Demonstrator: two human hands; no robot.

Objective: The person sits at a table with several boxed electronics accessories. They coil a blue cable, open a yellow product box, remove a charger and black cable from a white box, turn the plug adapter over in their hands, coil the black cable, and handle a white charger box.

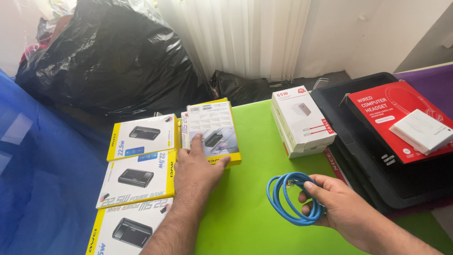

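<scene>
The tabletop [250,217] is bright green. On it, the coiled cable [291,198] is sky blue. Left of the cable, the power bank boxes [141,177] are white with yellow edges. Behind it, the charger box [302,120] is white with red accents. Right of it, the headset box [387,111] is red on a black tray [368,160].

On a bright green table [250,222], the left hand [198,170] lies flat on a yellow-edged box [214,130], its forefinger stretched across the printed back. Three white and yellow boxes [139,177] sit in a column just to the left of it. The right hand [337,203] grips a coiled blue cable [288,198] above the table. Two stacked white boxes [302,120] stand further back, near a black tray [377,165] holding a red box [394,118] with a small white box [422,130] on top
</scene>
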